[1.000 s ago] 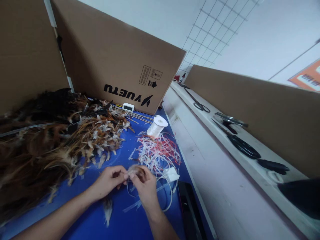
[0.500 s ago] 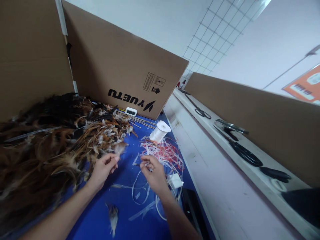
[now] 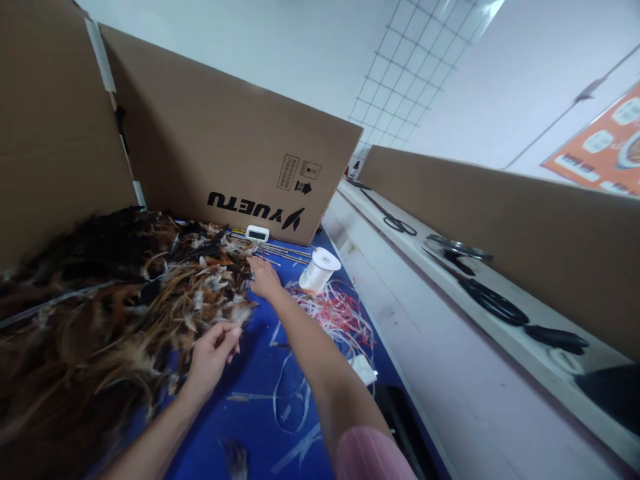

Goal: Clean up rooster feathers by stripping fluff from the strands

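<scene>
My left hand [image 3: 215, 357] is closed in a pinch near the right edge of the feather pile. A pale, fluffy feather [image 3: 242, 315] sticks up from its fingertips. Further off, my right hand [image 3: 265, 279] touches the far right edge of the brown and black feather pile [image 3: 165, 300]. Its fingertips are partly lost among the feathers, so I cannot tell whether they grip anything. A single dark feather [image 3: 236, 459] lies on the blue table [image 3: 210, 440] at the bottom of the view.
Beyond my right forearm stand a white spool [image 3: 320, 270] and a tangle of red and white ribbon [image 3: 345, 313]. Thin sticks [image 3: 285, 252] and a small white display [image 3: 257, 233] lie before the cardboard wall [image 3: 225, 133]. Scissors [image 3: 400, 225] rest on the right ledge.
My right hand has moved forward and left, from beside the ribbon tangle to the feather pile. My left hand keeps its pinch on the feather. The view has shifted slightly.
</scene>
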Tool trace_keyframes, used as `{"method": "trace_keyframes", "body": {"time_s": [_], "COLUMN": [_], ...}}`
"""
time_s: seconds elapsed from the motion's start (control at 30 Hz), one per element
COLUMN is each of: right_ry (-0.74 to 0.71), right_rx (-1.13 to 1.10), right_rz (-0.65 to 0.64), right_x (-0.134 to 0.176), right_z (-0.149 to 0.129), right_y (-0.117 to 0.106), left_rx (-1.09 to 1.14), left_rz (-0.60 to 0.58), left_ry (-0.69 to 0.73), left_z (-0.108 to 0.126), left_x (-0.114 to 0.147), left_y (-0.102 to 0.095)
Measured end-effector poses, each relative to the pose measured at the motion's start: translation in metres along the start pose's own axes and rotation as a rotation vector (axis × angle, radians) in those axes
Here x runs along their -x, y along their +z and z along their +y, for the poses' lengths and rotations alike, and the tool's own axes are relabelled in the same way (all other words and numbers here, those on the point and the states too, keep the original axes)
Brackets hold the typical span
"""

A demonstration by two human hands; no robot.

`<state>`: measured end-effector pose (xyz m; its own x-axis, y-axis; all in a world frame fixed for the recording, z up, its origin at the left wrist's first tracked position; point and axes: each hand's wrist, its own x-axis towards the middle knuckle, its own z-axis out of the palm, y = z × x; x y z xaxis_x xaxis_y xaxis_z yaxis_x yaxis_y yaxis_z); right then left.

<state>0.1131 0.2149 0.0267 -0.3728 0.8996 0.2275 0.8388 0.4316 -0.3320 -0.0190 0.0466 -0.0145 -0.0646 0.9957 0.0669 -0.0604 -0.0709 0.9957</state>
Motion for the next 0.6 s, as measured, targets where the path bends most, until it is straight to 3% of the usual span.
{"method": "trace_keyframes", "body": {"time_s": [0.17,0.3,0.6], "right_ry": [0.03,0.061,0.096], "right_rx": [0.074,0.131,0.159], "right_rz": [-0.077,-0.108,-0.099], "right_x": [-0.026,-0.027,0.026], "right_z": [-0.004,-0.006,-0.007], "right_y": [0.009,0.007,-0.017], "left_rx": [-0.027,-0.032,0.055], "left_rz": [-0.002,0.001,0.064], "left_ry": [0.022,0.036,0.002], "left_z": [0.001,0.002,0.002], "left_x": [-0.002,-0.003,-0.002], "left_y": [0.001,0.001,0.001]}}
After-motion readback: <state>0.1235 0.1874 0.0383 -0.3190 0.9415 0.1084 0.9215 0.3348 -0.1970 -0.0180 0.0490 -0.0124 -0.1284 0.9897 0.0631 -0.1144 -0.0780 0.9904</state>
